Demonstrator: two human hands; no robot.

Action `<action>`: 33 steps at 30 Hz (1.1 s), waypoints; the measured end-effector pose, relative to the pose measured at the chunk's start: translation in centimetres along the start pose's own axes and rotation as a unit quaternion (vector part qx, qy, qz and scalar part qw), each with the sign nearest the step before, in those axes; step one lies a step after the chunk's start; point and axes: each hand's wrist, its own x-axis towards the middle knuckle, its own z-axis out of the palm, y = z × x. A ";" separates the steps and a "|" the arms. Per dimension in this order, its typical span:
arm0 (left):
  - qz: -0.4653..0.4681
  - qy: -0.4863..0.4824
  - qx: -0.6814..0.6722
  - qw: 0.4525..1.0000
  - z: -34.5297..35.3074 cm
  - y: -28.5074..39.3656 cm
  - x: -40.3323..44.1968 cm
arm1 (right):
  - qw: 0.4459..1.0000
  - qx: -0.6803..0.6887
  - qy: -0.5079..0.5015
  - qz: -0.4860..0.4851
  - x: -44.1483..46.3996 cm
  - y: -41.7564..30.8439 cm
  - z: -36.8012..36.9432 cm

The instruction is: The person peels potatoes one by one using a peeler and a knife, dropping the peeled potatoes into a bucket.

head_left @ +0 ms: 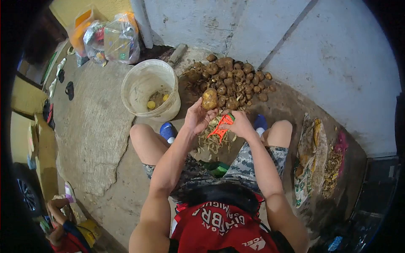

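Note:
My left hand (199, 117) holds a brown-yellow potato (209, 99) at its fingertips, the fingers wrapped round its lower side. Just to the right, my right hand (239, 125) grips an orange peeler (220, 128) with a slotted body, which points down and left. The two hands are close together. Below them, pale peelings (213, 145) lie on the floor between my feet. A heap of brown, dirty potatoes (230, 80) lies beyond the hands, near the wall. Left of the heap stands a whitish bucket (130, 95) with a few peeled yellow pieces (151, 104) at its bottom.
Plastic bags (120, 40) stand at the upper left by the wall. Sacks (307, 160) and scraps (333, 168) lie at the right. Another person (69, 227) sits at the lower left, near a wheel (27, 192). Slippers (69, 90) lie on the left floor.

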 end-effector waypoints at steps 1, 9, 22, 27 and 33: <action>-0.002 0.002 -0.001 1.000 -0.2 0.0 0.1 | 0.999 -0.019 0.007 -0.030 0.1 0.5 0.3; 0.027 -0.011 0.044 0.999 -0.1 -0.4 0.3 | 0.997 0.032 -0.042 -0.049 -0.2 -0.6 -0.3; 0.005 -0.096 -0.040 0.995 0.9 0.1 -0.1 | 0.991 0.103 0.088 -0.018 -0.6 -0.9 -1.2; 0.118 -0.052 0.122 0.984 2.9 0.2 -0.7 | 0.996 0.073 0.057 -0.007 -0.2 -0.7 -1.7; 0.164 -0.014 0.261 0.951 2.9 0.2 -0.3 | 0.996 0.062 0.058 -0.006 -0.5 -1.2 -1.9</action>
